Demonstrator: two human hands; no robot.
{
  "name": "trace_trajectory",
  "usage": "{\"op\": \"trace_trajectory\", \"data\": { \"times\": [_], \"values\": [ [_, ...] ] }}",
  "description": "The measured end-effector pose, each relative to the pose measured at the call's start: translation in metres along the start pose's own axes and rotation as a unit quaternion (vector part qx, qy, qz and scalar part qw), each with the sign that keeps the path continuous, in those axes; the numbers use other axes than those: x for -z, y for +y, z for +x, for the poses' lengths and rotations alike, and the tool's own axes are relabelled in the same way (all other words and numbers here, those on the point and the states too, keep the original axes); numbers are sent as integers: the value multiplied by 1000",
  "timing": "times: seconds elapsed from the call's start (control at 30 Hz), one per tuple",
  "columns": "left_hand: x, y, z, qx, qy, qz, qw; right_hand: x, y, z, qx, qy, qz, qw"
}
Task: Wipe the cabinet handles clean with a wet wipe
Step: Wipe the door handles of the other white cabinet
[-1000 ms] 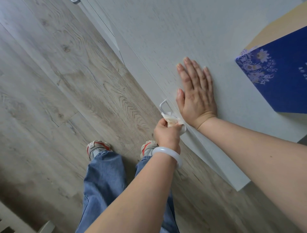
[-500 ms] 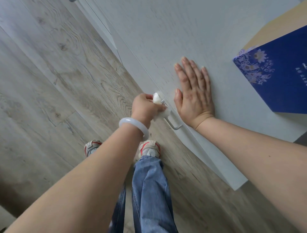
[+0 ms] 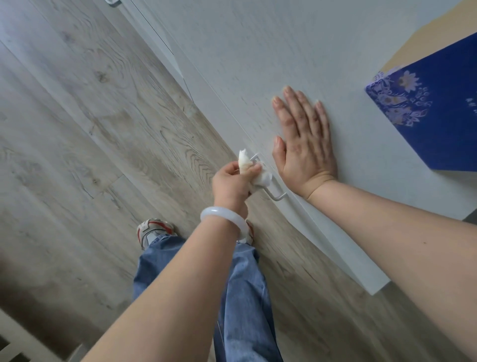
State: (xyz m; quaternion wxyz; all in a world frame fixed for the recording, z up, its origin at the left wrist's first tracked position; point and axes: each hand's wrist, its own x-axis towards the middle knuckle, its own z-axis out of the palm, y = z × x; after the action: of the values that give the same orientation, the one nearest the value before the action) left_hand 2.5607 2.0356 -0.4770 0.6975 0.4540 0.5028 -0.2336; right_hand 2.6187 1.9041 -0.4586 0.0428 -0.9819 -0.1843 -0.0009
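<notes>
A thin silver handle [image 3: 277, 197] sticks out from the front of a low white cabinet [image 3: 258, 64]. My left hand [image 3: 232, 184], with a white bangle on the wrist, grips a crumpled white wet wipe [image 3: 260, 177] wrapped round the middle of the handle. The handle's lower end shows below the wipe, and a bit of its upper end shows beside it. My right hand [image 3: 304, 144] lies flat, fingers straight, on the cabinet top just beside the handle.
A blue box with a flower pattern [image 3: 433, 111] stands on the cabinet top at the right. Another handle [image 3: 113, 2] peeks in at the top edge. Pale wood floor [image 3: 90, 129] lies to the left, my jeans and sneakers [image 3: 152, 232] below.
My left hand has slid the wipe along the handle: from the lower end up to the upper end, then back down to the middle. My right hand has stayed flat on the cabinet top.
</notes>
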Motion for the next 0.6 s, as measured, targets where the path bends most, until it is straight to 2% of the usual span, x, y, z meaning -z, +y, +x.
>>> {"op": "trace_trajectory", "data": {
  "times": [0.13,0.23,0.37,0.47,0.6],
  "values": [
    [-14,-37,-25,47,-38,29,998,-1,-1,0,-1,5,-3,1000],
    [-12,-28,-17,46,-44,67,996,-1,-1,0,-1,7,-2,1000],
    [-1,0,5,13,-10,22,1000,0,-1,0,0,1,1,1000],
    [-8,-16,-10,16,13,-13,1000,1,-1,1,-1,1,-1,1000],
    [-14,-35,-28,52,-24,20,998,-1,-1,-1,-3,2,-1,1000]
  ]
}}
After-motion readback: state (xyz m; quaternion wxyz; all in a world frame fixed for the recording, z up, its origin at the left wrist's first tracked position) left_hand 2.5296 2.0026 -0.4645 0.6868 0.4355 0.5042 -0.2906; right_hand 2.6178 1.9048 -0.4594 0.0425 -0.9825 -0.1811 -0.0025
